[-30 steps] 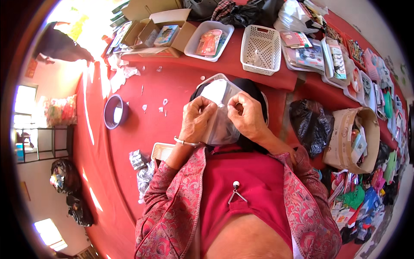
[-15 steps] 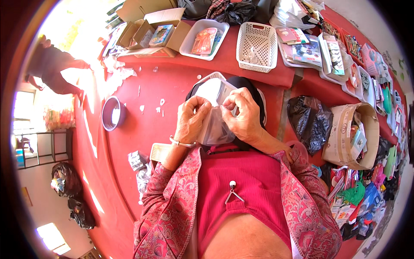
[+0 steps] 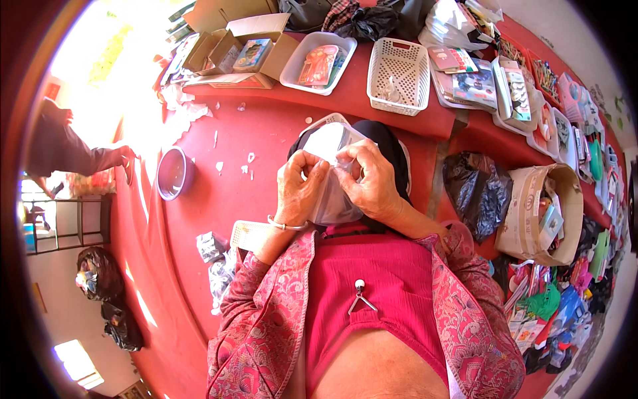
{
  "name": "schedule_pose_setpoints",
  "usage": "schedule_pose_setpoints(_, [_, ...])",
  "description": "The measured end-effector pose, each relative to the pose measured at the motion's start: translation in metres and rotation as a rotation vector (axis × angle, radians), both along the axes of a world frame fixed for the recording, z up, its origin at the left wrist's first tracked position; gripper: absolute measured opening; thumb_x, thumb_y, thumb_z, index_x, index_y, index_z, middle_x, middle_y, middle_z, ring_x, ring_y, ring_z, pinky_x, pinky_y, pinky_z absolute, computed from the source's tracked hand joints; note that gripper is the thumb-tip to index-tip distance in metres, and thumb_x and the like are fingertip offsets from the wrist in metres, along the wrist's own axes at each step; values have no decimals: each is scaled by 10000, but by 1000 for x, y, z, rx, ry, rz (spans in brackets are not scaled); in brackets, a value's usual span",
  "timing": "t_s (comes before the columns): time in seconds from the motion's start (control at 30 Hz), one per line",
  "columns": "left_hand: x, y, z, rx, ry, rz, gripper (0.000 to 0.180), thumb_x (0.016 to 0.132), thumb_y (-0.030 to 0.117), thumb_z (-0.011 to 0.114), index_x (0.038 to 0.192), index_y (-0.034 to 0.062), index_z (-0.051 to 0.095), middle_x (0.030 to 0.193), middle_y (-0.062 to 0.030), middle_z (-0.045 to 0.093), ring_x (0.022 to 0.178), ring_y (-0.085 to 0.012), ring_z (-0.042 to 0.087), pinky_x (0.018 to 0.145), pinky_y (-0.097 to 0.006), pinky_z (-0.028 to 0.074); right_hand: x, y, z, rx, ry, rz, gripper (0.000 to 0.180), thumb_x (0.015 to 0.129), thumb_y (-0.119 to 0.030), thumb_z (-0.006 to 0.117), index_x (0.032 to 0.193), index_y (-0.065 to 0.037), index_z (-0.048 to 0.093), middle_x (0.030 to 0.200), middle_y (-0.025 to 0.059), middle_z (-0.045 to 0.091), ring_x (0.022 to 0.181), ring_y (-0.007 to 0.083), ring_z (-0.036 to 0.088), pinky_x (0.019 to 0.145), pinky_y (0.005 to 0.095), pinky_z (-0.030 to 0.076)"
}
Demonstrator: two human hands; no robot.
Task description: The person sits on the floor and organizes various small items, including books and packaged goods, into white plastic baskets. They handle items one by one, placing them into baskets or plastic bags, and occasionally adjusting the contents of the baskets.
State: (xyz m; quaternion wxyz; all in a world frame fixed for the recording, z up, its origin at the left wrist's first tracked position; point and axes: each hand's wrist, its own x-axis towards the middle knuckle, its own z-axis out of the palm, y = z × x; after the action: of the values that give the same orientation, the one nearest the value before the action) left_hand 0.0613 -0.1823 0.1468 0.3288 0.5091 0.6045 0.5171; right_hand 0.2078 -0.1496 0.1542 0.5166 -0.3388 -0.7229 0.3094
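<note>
Over my lap I hold a clear, thin plastic bag (image 3: 330, 203) between both hands. Thumb and fingers of my left hand (image 3: 300, 189) pinch its left side near the top. Close by, my right hand (image 3: 373, 178) pinches the opposite side, fingertips curled in. Just beyond my fingers sits a translucent plastic container (image 3: 327, 141) with something white in it; how far it and the bag overlap is hard to make out. A white basket rim (image 3: 332, 118) shows behind it, between my dark-clad knees.
On the red-covered ledge ahead are an open cardboard box (image 3: 276, 56), a white tray (image 3: 287, 73) with packets and a perforated basket (image 3: 425, 80). A purple basin (image 3: 174, 174) stands left. To the right are a black plastic bag (image 3: 473, 189) and a cardboard carton (image 3: 525, 216). Another person (image 3: 66, 146) is at far left.
My hands stay pinched on the bag, with only small finger shifts. The other person at far left has moved lower in the view, with a hand reaching nearer the basin.
</note>
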Motion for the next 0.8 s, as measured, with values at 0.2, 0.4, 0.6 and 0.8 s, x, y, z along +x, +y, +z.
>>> schedule_pose_setpoints(0.2, [4,-4,11,27,140,13,121,756,52,622,706,-1,525,583,-26,486,546,-75,427,512,-227,374,-1,2,-9,82,-38,38,180,678,25,636,835,-28,568,779,77,539,606,196,537,519,273,427])
schedule_pose_setpoints(0.4, [9,-6,19,111,210,3,100,741,6,620,707,-4,527,630,-41,488,557,-104,450,532,-232,383,3,4,-2,-44,-44,112,132,713,13,611,834,-13,564,750,104,530,683,255,557,605,318,437])
schedule_pose_setpoints(0.6, [8,-8,15,159,240,24,104,706,0,647,707,-4,544,647,-50,503,575,-118,466,542,-241,393,3,11,-2,-59,-124,177,70,750,-13,589,808,-5,550,745,132,521,705,301,549,629,342,431])
schedule_pose_setpoints(0.8, [13,-7,22,235,313,77,134,665,10,690,731,1,573,682,-57,548,610,-124,501,567,-236,411,4,11,-1,-57,-137,166,63,747,-22,602,790,-6,560,725,127,528,682,294,555,607,343,434])
